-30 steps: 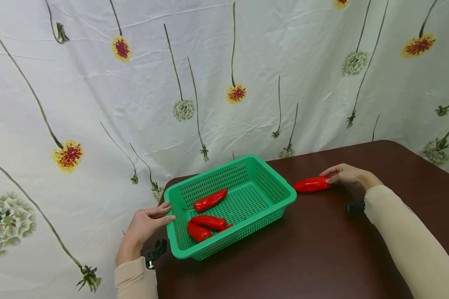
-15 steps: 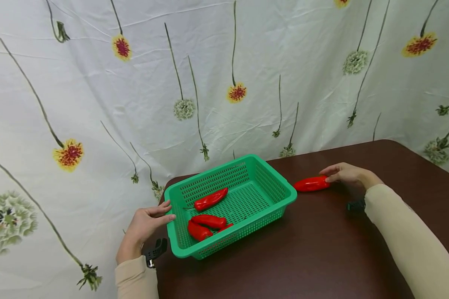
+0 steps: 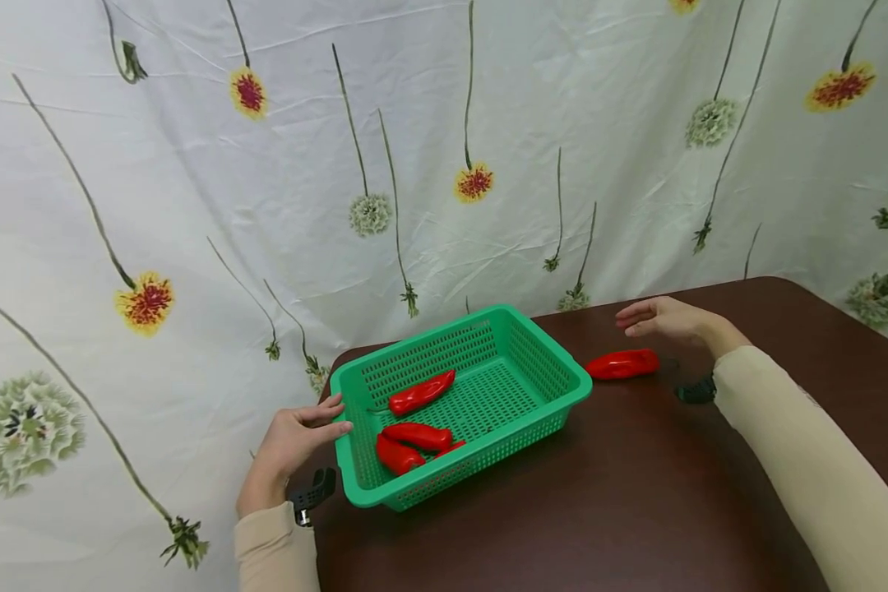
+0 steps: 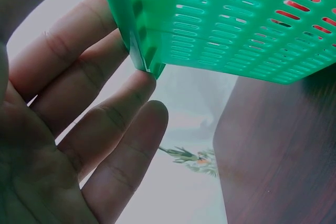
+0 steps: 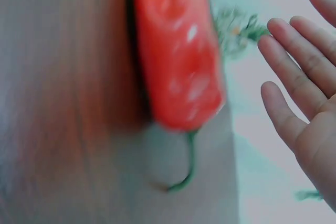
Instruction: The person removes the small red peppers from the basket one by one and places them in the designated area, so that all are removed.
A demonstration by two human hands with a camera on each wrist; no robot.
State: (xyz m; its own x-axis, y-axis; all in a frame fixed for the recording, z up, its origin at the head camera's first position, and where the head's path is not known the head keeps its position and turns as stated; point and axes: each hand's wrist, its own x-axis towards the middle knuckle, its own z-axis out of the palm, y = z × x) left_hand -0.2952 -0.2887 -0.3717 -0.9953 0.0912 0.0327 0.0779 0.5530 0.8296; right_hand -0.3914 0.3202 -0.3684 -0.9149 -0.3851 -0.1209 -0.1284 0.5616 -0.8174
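My left hand holds the left rim of a green plastic basket, thumb over the edge; in the left wrist view its fingers reach the rim from outside. Several red peppers lie in the basket's left half. Past its right end, a long red pepper lies on the table. Above and just behind that pepper hovers my right hand, fingers extended and holding nothing. In the right wrist view, the pepper shows a curved green stem, with the hand apart from it.
The dark brown table has its far edge against a white flower-print cloth. The basket stands at the table's left side, its rear corner close to the cloth. Dark straps circle both wrists.
My right hand has let go of the pepper on the table and risen up and slightly left. The left hand stays at the basket; the view has shifted a little.
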